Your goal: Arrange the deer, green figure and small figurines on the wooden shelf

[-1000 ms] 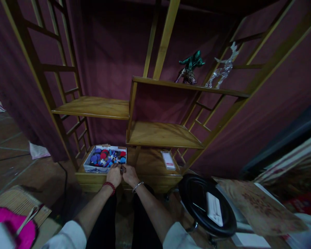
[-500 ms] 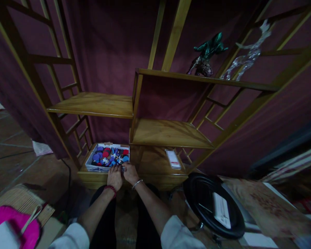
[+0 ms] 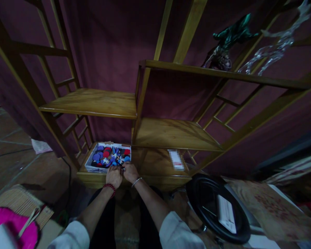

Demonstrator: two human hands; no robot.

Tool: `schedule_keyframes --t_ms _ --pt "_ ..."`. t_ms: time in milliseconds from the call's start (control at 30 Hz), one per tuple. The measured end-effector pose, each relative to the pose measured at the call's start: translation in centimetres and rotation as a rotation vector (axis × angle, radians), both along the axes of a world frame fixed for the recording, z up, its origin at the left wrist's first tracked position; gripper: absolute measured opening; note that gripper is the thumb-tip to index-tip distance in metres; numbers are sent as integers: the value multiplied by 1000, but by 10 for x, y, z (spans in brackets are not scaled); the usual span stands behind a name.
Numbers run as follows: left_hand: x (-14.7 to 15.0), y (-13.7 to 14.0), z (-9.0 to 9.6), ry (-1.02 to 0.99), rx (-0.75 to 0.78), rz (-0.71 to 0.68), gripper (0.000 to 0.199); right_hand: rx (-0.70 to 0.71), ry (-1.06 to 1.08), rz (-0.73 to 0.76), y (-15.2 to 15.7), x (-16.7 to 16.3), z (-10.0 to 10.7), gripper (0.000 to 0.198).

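Note:
A shallow white box point(image 3: 93, 169) sits on the lowest left shelf, filled with small round pieces point(image 3: 96, 157) in purple, red, blue and black, with some white flower-like bits among them. My left hand point(image 3: 114, 177), with a red bead bracelet at its wrist, is at the box's near right corner, fingers bent forward. Close beside it, almost touching, my right hand point(image 3: 131, 173) has its fingers curled in; a silver bangle circles that wrist. Whatever is between the fingers is hidden or too small to name.
The wooden shelf unit point(image 3: 160, 133) surrounds the box, with a shelf board point(image 3: 98, 102) above it. A blurred white paper point(image 3: 176, 159) lies to the right. Higher up stand a green figurine point(image 3: 230, 38) and a clear deer figure point(image 3: 277, 48). A black round stool point(image 3: 197, 193) is at right.
The view has shifted slightly, so the shelves and figurines appear larger and farther apart. Both hands stay by the box's near edge with almost the same grip.

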State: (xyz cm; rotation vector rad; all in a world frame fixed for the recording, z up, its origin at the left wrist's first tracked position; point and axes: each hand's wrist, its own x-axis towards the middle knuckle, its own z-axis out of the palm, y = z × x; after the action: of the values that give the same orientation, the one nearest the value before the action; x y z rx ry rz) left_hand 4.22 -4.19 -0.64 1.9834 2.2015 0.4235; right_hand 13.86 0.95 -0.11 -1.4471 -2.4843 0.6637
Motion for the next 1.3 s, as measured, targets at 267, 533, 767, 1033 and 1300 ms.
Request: schedule_keyframes --t_ms 267,533,767,1033,1300 --pt "-3 6 13 52 -106 -19 35 -28 -68 77 12 -10 0 28" --pt "-8 13 10 47 -111 -27 35 -93 -127 113 24 -16 -3 27" --pt "-7 18 16 10 -128 75 36 -91 -152 114 28 -19 -6 27" --pt "-17 23 2 -40 -140 119 32 -106 -162 115 30 -22 -3 23" --pt "-16 24 5 -38 -143 159 31 -145 -123 58 32 -28 -2 21"
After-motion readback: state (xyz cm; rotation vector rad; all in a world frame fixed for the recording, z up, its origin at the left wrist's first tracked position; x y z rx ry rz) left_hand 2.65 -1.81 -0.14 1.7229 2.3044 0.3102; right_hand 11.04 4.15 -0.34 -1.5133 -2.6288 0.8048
